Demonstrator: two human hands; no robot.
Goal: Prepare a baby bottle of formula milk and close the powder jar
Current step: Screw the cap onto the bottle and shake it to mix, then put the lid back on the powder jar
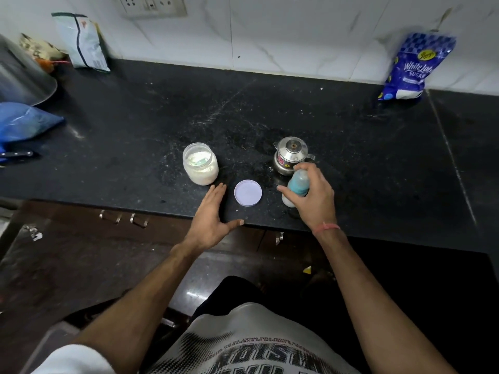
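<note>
The left hand point(209, 214) lies spread flat, empty, on the worktop point(351, 147) edge. The right hand point(314, 197), its grip wrapped around a tilted baby bottle point(295, 184), clear with a teal tint. Left of that grip lie the lilac lid point(248, 196) and the open powder jar point(200, 163); just beyond it, a steel kettle point(290, 156).

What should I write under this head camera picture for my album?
Right hand holds the baby bottle by a steel pot; left hand rests open near the lid and open powder jar.

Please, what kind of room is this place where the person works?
Most likely a home kitchen. A black stone counter runs along a tiled wall, a bag of sugar leans at the back, and cabinet handles show under the counter's front edge.
</note>
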